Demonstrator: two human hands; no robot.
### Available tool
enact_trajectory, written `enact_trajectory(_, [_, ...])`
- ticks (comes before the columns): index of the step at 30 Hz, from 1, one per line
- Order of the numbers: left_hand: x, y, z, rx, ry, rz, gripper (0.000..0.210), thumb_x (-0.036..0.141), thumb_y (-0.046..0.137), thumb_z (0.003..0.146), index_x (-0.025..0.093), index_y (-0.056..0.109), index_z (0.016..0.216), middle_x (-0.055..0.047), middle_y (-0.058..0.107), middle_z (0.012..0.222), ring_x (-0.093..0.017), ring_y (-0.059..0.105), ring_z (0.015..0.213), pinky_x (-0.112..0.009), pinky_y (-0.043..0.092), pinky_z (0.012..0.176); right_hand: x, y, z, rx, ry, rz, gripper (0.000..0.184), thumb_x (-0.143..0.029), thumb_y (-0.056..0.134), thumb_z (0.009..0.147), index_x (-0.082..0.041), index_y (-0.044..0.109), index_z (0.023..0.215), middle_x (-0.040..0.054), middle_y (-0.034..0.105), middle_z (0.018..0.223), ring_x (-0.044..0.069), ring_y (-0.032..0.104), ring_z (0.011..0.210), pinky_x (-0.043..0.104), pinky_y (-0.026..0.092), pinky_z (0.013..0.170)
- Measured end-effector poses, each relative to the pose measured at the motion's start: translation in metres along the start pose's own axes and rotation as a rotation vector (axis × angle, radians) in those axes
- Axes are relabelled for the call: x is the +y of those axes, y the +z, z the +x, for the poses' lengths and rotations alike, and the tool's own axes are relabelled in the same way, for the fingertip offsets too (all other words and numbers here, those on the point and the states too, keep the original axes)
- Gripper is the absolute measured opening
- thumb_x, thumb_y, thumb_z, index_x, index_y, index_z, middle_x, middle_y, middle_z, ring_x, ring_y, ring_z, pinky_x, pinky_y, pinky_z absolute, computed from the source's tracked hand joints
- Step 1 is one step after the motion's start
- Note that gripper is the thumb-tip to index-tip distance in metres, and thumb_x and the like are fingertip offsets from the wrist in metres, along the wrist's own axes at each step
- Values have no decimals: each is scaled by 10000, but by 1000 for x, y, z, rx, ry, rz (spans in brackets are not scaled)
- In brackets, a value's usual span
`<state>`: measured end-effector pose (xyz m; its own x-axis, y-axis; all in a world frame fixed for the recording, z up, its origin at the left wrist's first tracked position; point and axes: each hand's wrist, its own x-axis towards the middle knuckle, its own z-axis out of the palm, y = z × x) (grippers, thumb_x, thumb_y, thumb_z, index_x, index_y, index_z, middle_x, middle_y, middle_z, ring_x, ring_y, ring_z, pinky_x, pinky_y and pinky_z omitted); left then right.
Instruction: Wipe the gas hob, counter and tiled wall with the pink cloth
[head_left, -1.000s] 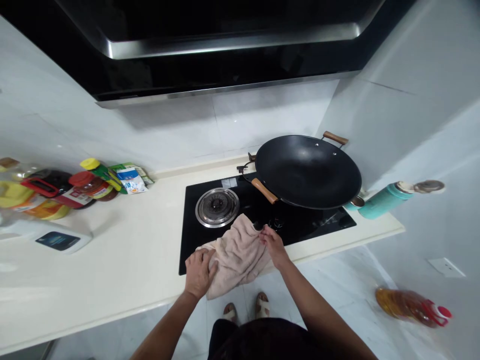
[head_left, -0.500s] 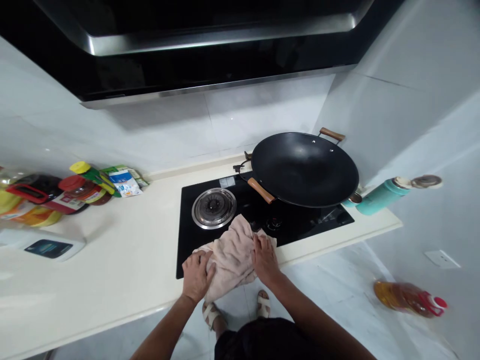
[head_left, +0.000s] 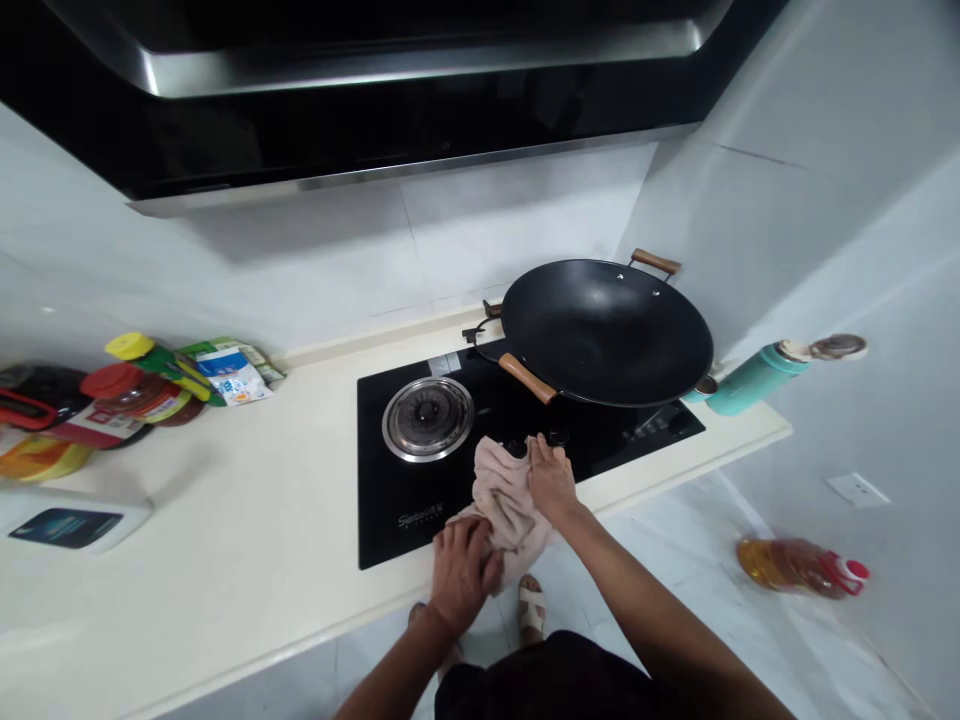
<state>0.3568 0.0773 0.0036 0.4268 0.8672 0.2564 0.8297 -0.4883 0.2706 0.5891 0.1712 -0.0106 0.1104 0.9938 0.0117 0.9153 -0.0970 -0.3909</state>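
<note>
A crumpled pale pink cloth lies over the front edge of the black cooktop, partly hanging past the counter's edge. My left hand grips its near left corner with curled fingers. On the cloth's right side, my right hand is closed on it close to the control knobs. To the left behind the cloth sits a round metal burner. A large black wok with wooden handles rests on the right side of the cooktop, just beyond my right hand.
Bottles and jars, among them a red-lidded jar, crowd the left end of the counter. A teal flask stands by the right wall. Overhead juts a black range hood. An oil bottle is on the floor.
Both hands have shifted right with the cloth, which is now more bunched. Lettering on the cooktop's front left has come into view. The camera view has turned slightly.
</note>
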Motion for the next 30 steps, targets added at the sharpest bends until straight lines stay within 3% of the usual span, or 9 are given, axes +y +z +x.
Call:
enact_trajectory(4, [28, 8, 3, -32, -24, -60, 400, 371, 586, 989, 225, 621, 1360, -124, 669, 1248, -298, 573, 1131, -467, 450, 931, -3, -5, 4, 88, -134, 36, 593, -64, 361, 960, -97, 534, 1527, 197, 517, 1556, 311, 492, 1377, 494, 385, 1166])
enact_trajectory(7, [28, 8, 7, -58, -39, -54, 312, 323, 565, 999, 253, 661, 1288, -108, 682, 1193, -285, 582, 1069, -454, 443, 874, 5, -1, -21, 151, -208, 70, 531, -136, 371, 1007, -81, 545, 1506, 208, 564, 1496, 299, 467, 1419, 512, 369, 1212])
enact_trajectory(9, [27, 8, 11, -75, -41, -54, 246, 277, 554, 999, 259, 692, 1202, -92, 692, 1126, -271, 581, 1002, -441, 429, 829, 15, 1, -42, 155, -249, 66, 528, -193, 392, 1025, -72, 519, 1522, 212, 513, 1555, 311, 401, 1488, 542, 338, 1243])
enact_trajectory(13, [36, 13, 19, -97, -22, -68, 186, 206, 593, 964, 243, 712, 1102, -74, 701, 1064, -255, 571, 944, -423, 415, 798, 49, -3, -69, 153, -260, 50, 561, -247, 420, 1019, -79, 472, 1551, 204, 411, 1641, 318, 315, 1554, 569, 319, 1265])
enact_trajectory(18, [66, 24, 32, -138, 23, -97, 207, 236, 690, 921, 256, 706, 1127, -48, 705, 1139, -241, 589, 1009, -397, 439, 839, 105, -22, -73, 250, -219, 88, 513, -286, 414, 1014, -100, 539, 1476, 207, 464, 1572, 320, 394, 1500, 535, 394, 1237])
enact_trajectory(21, [77, 30, 42, -159, 36, -102, 247, 262, 712, 914, 267, 702, 1161, -44, 708, 1166, -242, 599, 1039, -395, 452, 858, 125, -31, -80, 290, -127, 122, 517, -364, 421, 1031, -137, 532, 1482, 201, 481, 1503, 328, 467, 1417, 530, 462, 1182])
enact_trajectory(24, [80, 33, 47, -160, 43, -99, 237, 264, 707, 920, 271, 709, 1156, -39, 719, 1170, -244, 612, 1054, -400, 465, 884, 121, -36, -91, 254, -99, 84, 525, -459, 438, 1046, -198, 556, 1487, 182, 495, 1430, 349, 468, 1382, 547, 475, 1150])
enact_trajectory(28, [70, 28, 42, -131, 40, -80, 240, 213, 670, 934, 277, 721, 1159, -43, 737, 1162, -245, 633, 1037, -397, 478, 862, 85, -35, -104, 105, -163, -93, 543, -502, 541, 1019, -247, 586, 1497, 185, 443, 1512, 441, 285, 1498, 646, 333, 1196])
enact_trajectory(30, [59, 22, 34, -108, 34, -63, 270, 185, 635, 944, 267, 722, 1185, -62, 743, 1175, -253, 643, 1039, -398, 483, 841, 65, -35, -106, 19, -161, -137, 621, -522, 621, 979, -241, 557, 1529, 199, 417, 1556, 459, 256, 1507, 647, 299, 1196])
